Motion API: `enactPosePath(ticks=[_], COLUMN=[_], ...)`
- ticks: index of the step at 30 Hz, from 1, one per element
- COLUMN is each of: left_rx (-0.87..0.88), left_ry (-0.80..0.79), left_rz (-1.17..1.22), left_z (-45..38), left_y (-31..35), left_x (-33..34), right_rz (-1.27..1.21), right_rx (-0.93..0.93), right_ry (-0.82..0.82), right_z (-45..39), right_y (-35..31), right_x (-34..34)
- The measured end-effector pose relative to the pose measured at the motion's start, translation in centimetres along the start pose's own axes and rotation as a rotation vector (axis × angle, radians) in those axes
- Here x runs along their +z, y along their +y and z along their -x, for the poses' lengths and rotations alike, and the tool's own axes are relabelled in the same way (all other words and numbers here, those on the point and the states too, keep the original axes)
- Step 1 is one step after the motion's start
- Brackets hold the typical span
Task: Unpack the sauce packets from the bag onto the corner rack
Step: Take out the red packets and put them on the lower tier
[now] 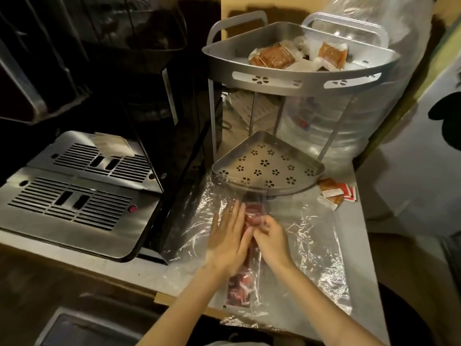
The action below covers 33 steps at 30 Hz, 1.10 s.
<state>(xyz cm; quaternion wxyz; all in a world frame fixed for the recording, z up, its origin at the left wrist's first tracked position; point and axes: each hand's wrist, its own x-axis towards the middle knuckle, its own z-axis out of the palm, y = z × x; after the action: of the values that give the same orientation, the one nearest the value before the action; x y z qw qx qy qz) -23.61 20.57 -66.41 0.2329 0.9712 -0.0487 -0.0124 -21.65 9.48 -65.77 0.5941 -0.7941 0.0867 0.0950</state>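
Left hand point(228, 236) lies flat with fingers spread on the clear bag point(299, 250); right hand point(269, 236) pinches red sauce packets point(254, 213) before the corner rack point(294, 81).

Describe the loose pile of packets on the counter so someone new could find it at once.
Start at the silver corner rack and drop to its lower tray, which holds nothing. Just right of that tray, on the grey counter, lies a small pile of packets. It alone sits outside both rack and plastic bag, mixing brown and red-and-white packets.
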Motion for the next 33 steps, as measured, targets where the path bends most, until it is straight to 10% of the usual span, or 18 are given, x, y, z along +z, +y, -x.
enactPosePath(ticks=[14, 20, 27, 33], left_rx=[-0.049, -0.049, -0.034, -0.049], left_ry=[-0.135, -0.178, -0.155, -0.127], left_rz=[-0.02, -0.091, -0.1, -0.077], left_z=[-0.3, -0.4, -0.5, -0.4], left_y=[-1.7, -2.0, -2.0, -1.9], left_x=[2.5, 2.6, 2.7, 2.7], right_rz=[0.447, 0.744, 0.514, -0.274], right_rx=[-0.156, 0.109, 0.225, 0.427], right_ry=[0.263, 0.391, 0.41, 0.276], right_z=[0.1, -0.2, -0.2, -0.4], right_y=[2.3, 3.7, 3.5, 1.6], right_x=[-4.6, -7.9, -9.2, -10.4])
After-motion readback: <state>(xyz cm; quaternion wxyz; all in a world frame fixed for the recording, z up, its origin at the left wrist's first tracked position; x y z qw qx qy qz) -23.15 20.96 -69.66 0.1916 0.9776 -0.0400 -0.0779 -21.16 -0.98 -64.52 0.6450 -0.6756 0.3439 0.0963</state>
